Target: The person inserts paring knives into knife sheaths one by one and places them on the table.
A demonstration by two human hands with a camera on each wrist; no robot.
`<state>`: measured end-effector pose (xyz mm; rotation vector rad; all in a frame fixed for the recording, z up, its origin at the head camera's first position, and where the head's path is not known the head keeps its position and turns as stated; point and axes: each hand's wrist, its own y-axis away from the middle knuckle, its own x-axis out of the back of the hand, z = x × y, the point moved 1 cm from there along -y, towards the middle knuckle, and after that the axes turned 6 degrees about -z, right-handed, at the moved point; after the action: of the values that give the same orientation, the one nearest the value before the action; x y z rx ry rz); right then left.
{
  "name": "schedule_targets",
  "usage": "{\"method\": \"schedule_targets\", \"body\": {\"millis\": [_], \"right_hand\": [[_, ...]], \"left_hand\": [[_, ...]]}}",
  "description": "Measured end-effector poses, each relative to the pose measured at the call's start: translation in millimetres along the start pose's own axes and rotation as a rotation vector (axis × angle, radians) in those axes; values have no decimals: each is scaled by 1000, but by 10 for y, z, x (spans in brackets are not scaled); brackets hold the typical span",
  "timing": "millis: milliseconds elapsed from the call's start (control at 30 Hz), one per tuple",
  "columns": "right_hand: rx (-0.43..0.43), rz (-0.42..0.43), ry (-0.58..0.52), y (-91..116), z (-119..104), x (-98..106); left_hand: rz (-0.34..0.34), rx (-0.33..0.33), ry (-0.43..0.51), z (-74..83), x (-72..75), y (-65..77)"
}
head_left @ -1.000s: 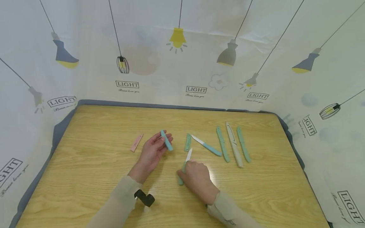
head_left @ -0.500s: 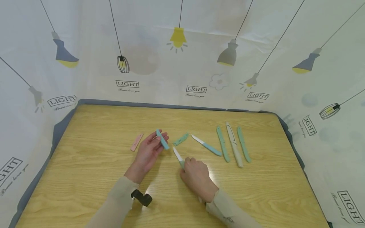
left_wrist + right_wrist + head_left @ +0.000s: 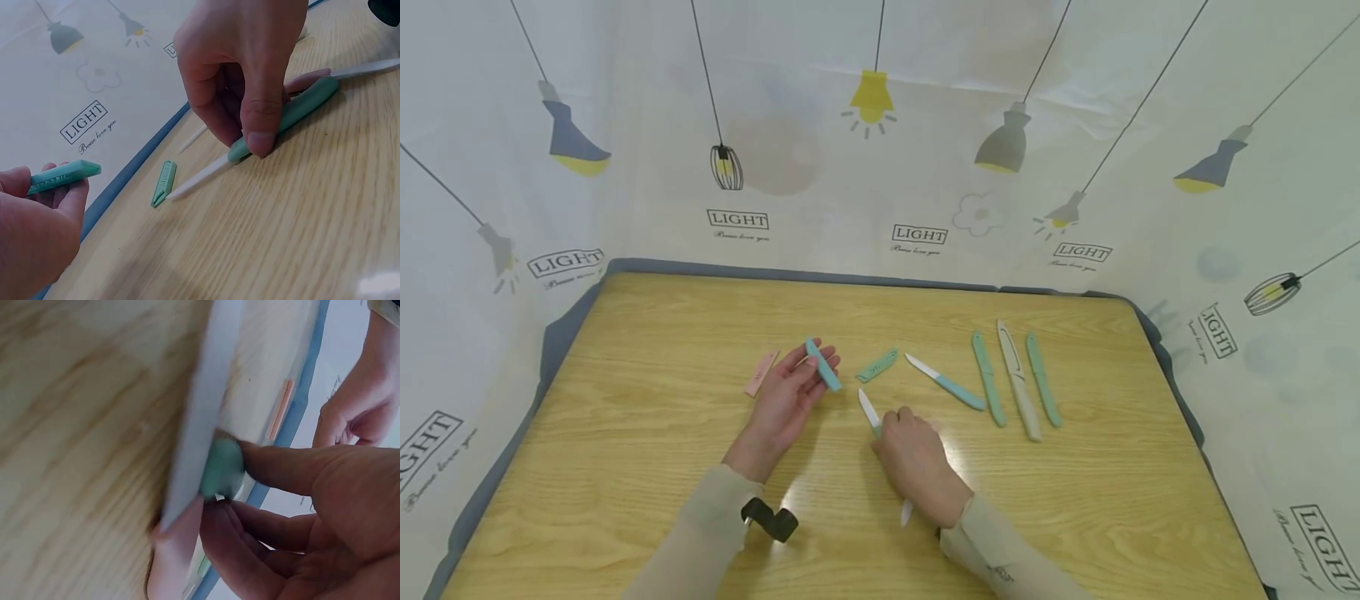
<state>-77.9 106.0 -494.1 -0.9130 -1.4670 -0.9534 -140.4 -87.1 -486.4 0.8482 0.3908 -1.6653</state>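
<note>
My left hand (image 3: pixel 778 404) holds a light blue blade cover (image 3: pixel 823 364) between thumb and fingers; raised lettering shows on the cover (image 3: pixel 59 178) in the left wrist view. With my right hand (image 3: pixel 917 457) I pinch the green handle (image 3: pixel 300 112) of a small white-bladed knife (image 3: pixel 868 408) low over the table. Its tip points at a loose green blade cover (image 3: pixel 877 366). Beneath the right hand is a second knife with a pink handle (image 3: pixel 178 556) and white blade (image 3: pixel 200 419); in the head view only its blade tip (image 3: pixel 907 512) pokes out.
A pink blade cover (image 3: pixel 762 373) lies beyond the left hand. Right of centre lies a blue-handled knife (image 3: pixel 955 390) with bare white blade. Farther right, two green knives (image 3: pixel 988 381) (image 3: pixel 1043 381) flank a longer cream knife (image 3: pixel 1019 382). Printed cloth (image 3: pixel 820 183) surrounds the wooden table (image 3: pixel 625 467).
The green knife's tip has swung left, and the loose green cover has turned to a slant and shifted left. My left hand has drifted slightly left. The second knife's blade tip now shows under the right hand.
</note>
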Motion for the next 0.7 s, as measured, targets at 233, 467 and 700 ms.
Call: {"method": "schedule_targets", "body": {"millis": [233,467,700], "right_hand": [[-39,-92,-185,-28,54,37],[-90,-29,-334,-13,66,110],[-73,90,-408,53,153,250]], "left_hand": [[15,-4,28,-2,12,1],[13,-16,49,22,17,1],[-17,-34,134,41,-2,29]]}}
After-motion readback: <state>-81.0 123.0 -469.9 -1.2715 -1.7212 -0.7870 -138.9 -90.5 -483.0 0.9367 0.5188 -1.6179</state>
